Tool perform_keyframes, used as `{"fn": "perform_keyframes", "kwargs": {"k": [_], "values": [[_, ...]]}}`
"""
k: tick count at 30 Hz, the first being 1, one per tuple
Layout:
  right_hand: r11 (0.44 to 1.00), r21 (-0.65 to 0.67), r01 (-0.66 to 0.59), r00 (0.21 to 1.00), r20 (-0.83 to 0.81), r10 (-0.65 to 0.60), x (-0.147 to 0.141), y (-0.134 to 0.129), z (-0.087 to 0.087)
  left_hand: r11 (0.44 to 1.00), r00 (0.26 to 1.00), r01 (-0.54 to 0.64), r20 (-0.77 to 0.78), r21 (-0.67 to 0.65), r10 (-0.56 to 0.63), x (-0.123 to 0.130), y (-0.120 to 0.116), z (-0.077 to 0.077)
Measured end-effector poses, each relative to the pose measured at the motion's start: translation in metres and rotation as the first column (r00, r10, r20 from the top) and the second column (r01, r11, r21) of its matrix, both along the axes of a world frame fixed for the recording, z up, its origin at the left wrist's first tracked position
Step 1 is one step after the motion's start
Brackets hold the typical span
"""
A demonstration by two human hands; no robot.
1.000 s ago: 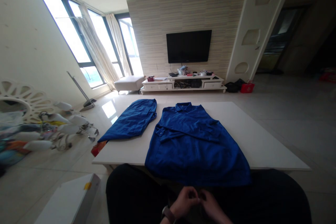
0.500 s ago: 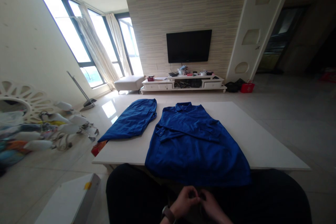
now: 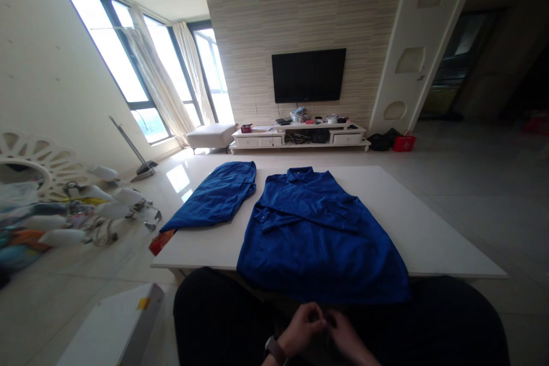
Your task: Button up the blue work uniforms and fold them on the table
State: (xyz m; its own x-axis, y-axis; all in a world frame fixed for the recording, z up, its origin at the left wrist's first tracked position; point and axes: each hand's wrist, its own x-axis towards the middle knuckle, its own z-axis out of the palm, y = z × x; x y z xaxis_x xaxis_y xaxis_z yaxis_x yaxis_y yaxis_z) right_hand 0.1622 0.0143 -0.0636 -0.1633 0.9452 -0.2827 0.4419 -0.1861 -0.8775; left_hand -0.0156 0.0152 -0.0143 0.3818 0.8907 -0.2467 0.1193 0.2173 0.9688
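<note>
My left hand, with a watch on its wrist, is held low between my knees, its fingers curled and closed. Its fingertips meet those of my right hand, also closed; anything between them is too small or dark to make out. Just beyond lies a blue long-sleeved shirt, front edge hanging over the table's near side, sleeves crossed over its body and collar at the far end. Left of it, a folded blue garment rests on the white table. Neither hand touches the cloth.
A white box stands on the floor at the near left. Lamp parts and bags lie farther left. Across the room are a low cabinet, a television and a red bag. My dark-clad knees flank my hands.
</note>
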Motion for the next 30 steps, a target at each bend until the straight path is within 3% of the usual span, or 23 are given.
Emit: {"fn": "perform_keyframes", "kwargs": {"k": [6,18,23,30], "values": [[1.000,0.001,0.022,0.999,0.025,-0.022,0.001,0.000,-0.006,1.000,1.000,-0.003,-0.031,0.009,0.003,0.000,-0.001,0.009],[1.000,0.003,-0.003,1.000,0.022,0.003,0.002,0.001,-0.011,0.999,0.996,-0.031,0.085,-0.014,0.032,0.003,0.001,-0.004],[0.999,-0.009,0.047,0.999,0.027,-0.047,0.003,0.001,-0.019,0.998,0.997,-0.045,0.055,-0.044,0.047,0.003,0.000,0.001],[1.000,-0.011,0.005,1.000,-0.005,-0.005,0.001,0.001,-0.015,0.998,0.998,-0.059,-0.012,0.023,0.059,0.001,0.000,-0.005]]}}
